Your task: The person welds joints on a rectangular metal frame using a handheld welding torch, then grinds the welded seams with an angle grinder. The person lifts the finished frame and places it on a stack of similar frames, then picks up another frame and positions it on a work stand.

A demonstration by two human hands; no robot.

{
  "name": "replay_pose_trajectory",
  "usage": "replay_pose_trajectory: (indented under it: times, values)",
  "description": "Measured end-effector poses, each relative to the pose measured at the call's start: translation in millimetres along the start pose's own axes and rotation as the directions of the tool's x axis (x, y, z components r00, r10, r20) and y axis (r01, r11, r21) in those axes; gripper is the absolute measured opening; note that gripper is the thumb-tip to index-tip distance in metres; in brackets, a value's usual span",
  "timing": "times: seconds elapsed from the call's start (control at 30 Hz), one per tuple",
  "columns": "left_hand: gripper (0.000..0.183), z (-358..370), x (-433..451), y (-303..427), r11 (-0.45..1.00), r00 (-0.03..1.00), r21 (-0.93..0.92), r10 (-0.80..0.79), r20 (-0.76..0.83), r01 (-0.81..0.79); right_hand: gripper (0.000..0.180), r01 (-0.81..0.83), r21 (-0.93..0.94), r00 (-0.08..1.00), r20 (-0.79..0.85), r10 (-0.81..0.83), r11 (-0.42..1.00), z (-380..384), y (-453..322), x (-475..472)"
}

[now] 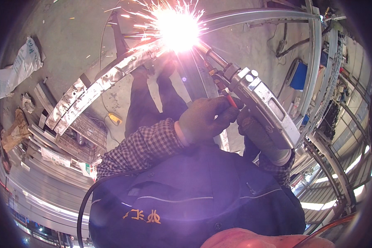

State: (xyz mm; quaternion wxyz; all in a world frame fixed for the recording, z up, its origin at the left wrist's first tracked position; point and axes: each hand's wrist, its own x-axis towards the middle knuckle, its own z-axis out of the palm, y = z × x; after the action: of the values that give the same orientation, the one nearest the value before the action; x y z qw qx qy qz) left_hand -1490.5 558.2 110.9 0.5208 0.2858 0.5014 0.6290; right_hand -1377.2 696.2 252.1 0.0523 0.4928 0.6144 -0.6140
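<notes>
My right hand (257, 133) wears a dark glove and grips a metal handheld welding gun (263, 102), partly hidden behind its body. The gun's nozzle (215, 55) points up and left into a blinding white glare (179, 28) with flying sparks. Beside the nozzle runs a thin brass-and-red feed tube (231, 99). My left hand (204, 117), also gloved, has its fingers closed around the tube's lower end. Under the glare, a bright metal bar (102, 82) reaches down to the left, and a steel profile (260, 18) extends right. The glare hides the point where they meet.
A yellow electrical connector (114, 118) and cord lie on the concrete floor. Plastic crates (88, 130) and stacked metal profiles (49, 183) are at left, below a white sack (28, 59). A blue object (298, 76) stands behind a steel frame (313, 62) at right. A black cable (82, 210) passes my left side.
</notes>
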Motion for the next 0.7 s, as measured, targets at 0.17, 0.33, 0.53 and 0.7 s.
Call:
replay_pose_trajectory:
  times: [0.17,0.33,0.53,0.7]
  values:
    - [0.023,2,0,-8,0.964,0.978,0.166,0.207,0.007,-0.206,0.023,0.000,0.001,1.000,0.003,0.000,1.000,-2,0,-1]
    - [0.025,1,-1,1,0.997,0.997,-0.015,-0.076,0.025,0.077,0.022,-0.006,-0.001,1.000,0.005,0.006,1.000,-3,2,-2]
    - [0.026,-1,1,6,0.998,0.998,0.017,-0.063,0.032,0.062,0.022,-0.003,-0.007,1.000,0.007,0.003,1.000,-4,2,-3]
    - [0.027,-1,0,4,0.995,0.995,0.034,-0.090,0.041,0.089,0.021,0.006,-0.015,1.000,0.009,-0.006,1.000,-3,0,-3]
